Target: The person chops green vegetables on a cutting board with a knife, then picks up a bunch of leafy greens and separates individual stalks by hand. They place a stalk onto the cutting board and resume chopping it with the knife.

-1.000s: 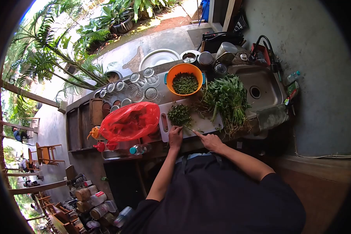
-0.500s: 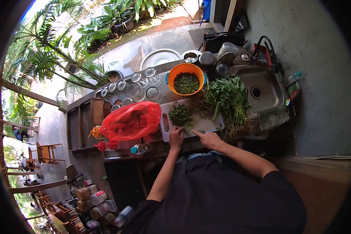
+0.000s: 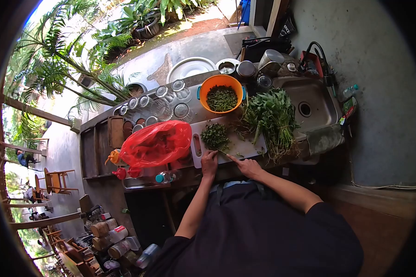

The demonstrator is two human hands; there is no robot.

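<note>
Just below the centre of the frame, left hand [image 3: 209,162] resting at the near edge of a white cutting board [image 3: 247,144], fingers drawn together and bent toward the board; too small to tell whether pressing flat or pinching leaves. Beside it to the right, right hand [image 3: 248,167] closed around the handle of a knife [image 3: 223,152], thin blade slanting up and left over the board's near edge, tip close to the left hand. Just above the left hand, on the left half of the board, a heap of chopped greens [image 3: 215,135]. At the board's right end, spilling toward the sink [image 3: 320,99], a big bunch of leafy stalks [image 3: 270,117]. Above the board, near its far edge, an orange bowl [image 3: 202,94] filled with more chopped leaves. Left of the board, a red plastic bag [image 3: 156,143] on the surface [image 3: 196,111]. Beyond the bag, toward the upper left, a cluster of upturned glasses [image 3: 171,99]. Below the bag, a small bottle [image 3: 165,177] with a blue cap, lying on its side.
</note>
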